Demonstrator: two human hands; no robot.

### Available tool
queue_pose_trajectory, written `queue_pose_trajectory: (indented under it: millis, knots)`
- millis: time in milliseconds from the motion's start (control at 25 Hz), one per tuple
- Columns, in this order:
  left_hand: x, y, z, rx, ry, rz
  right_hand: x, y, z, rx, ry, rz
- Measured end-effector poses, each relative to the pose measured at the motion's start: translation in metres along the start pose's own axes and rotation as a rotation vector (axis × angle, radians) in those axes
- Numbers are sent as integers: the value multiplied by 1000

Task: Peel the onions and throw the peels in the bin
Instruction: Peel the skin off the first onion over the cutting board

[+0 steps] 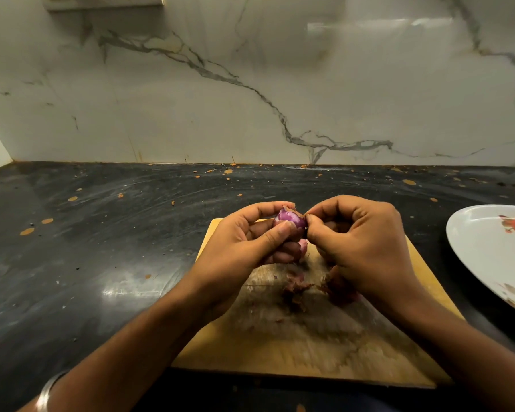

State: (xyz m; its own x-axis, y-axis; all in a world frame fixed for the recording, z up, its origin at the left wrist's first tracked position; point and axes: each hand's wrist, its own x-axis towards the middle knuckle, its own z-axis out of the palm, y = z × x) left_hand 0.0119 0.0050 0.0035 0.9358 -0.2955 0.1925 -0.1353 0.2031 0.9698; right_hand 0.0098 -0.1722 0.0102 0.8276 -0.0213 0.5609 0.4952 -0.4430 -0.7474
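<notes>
Onion sits up between both hands, above the board on the table. Left hand has its fingers curled round it, thumb pressed across the near side, purple flesh showing past the thumb tip. Right hand meets it from the other side, fingers pinched on a bit of skin at the onion's top right edge. So the skin lies right at those pinching tips, and I'd say the pull goes rightward, away from the left grip. Peels lie on the board below the hands. Plate stands off to the right. No bin in sight.
</notes>
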Motion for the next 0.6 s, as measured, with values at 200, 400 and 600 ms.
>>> queue_pose_trajectory:
  millis: [200,400,600]
  knots:
    - [3,1,-2,-78,-21,-70,-1,2,2,101,-29,35]
    - [4,3,-5,-161,-9,-56,1,2,-2,144,5,95]
    - [4,4,-8,-213,2,-56,4,0,-7,146,-64,174]
